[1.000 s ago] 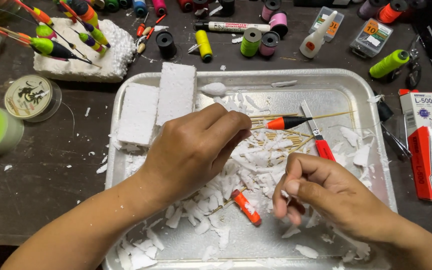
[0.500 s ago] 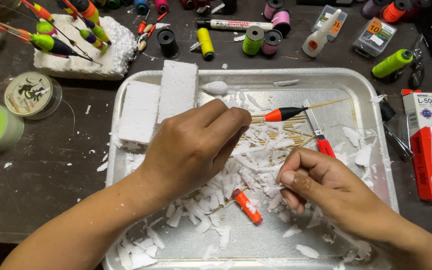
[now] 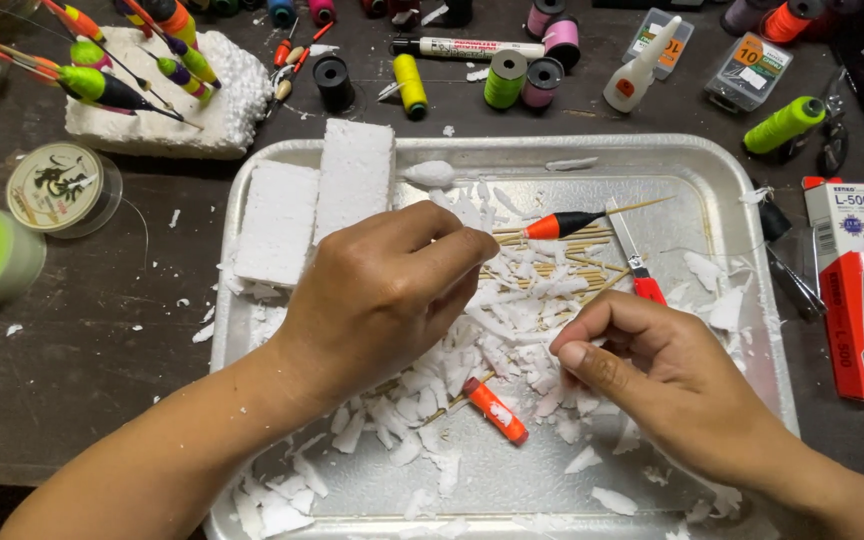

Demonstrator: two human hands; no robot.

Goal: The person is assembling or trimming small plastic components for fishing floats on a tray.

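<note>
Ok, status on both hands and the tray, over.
Left hand curled over foam shavings. Right hand pinching shavings. Orange piece between them on tray.

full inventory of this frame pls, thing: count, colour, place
metal tray: 1, silver, centre of dark table
foam blocks: 2, white, tray's upper left
foam shavings: many, white, across tray
thin wooden sticks: a bundle, tan, tray centre
fishing float: 1, orange and black, on the sticks
craft knife: 1, red handle, right of the float
small orange piece: 1, tray bottom centre
foam slab with floats: 1, white, top left
thread spools: several, mixed colours, top edge
glue bottle: 1, white, top right
line spool: 1, clear, left
left hand: fingers curled, over the shavings
right hand: fingers pinched, contents hidden
</note>
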